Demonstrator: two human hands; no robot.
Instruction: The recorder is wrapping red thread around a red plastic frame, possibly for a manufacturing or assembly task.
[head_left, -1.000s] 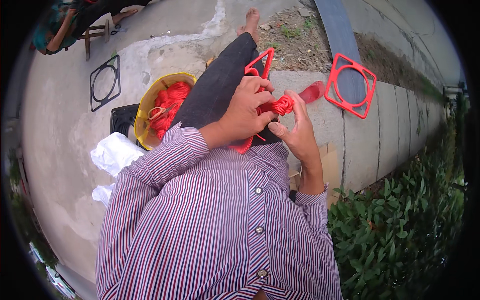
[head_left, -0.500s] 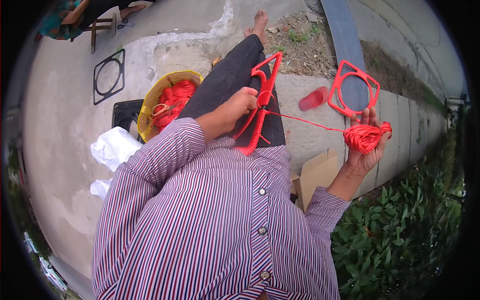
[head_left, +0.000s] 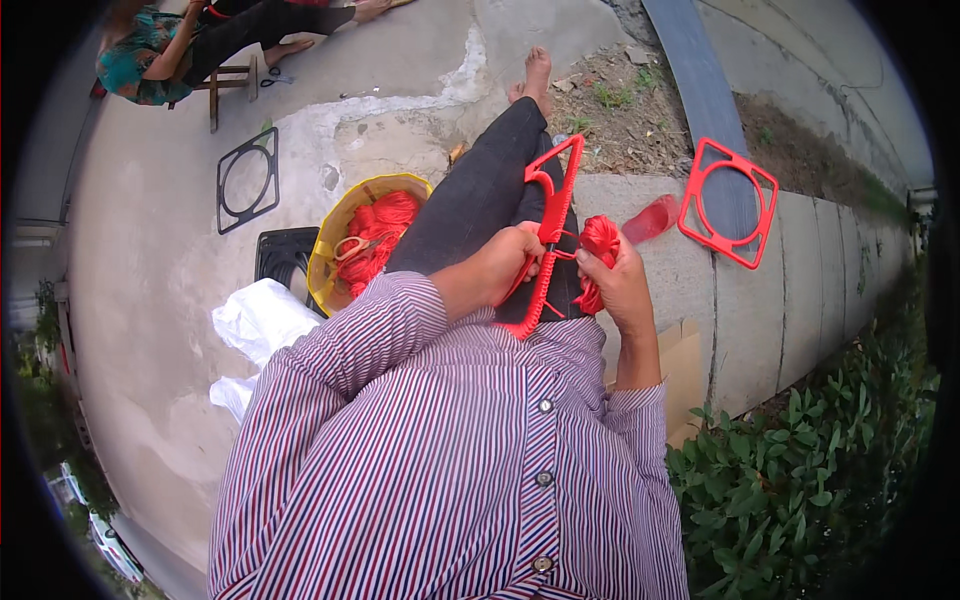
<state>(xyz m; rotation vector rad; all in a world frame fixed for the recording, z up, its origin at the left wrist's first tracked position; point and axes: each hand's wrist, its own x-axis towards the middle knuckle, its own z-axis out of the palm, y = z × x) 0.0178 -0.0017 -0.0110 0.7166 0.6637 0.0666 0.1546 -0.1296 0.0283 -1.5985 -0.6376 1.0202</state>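
Observation:
On my lap, a red frame (head_left: 566,190) is tilted up, its near part wrapped closely with red cord. My left hand (head_left: 507,262) is closed on the inner side of this frame. Just right of it, my right hand (head_left: 617,283) grips a bundle of red cord (head_left: 599,240). A short strand (head_left: 563,254) runs between the bundle and the frame's wrapped edge, where the right fingertips come close. A loose cord end hangs below the wrapped part. My fingers hide part of the frame.
A yellow-rimmed bucket (head_left: 322,262) left of my legs holds red cord and scissors (head_left: 350,248). Black frames (head_left: 222,190) and white bags (head_left: 262,318) lie left. At right are another red frame (head_left: 765,215), a red slipper (head_left: 652,218), a cardboard box (head_left: 680,375) and shrubs. Another person (head_left: 150,60) sits far left.
My right hand has come in from the far right to the frame, bringing the cord bundle, and the stretched cord has shortened. My left hand keeps its hold. The whole view has shifted slightly.

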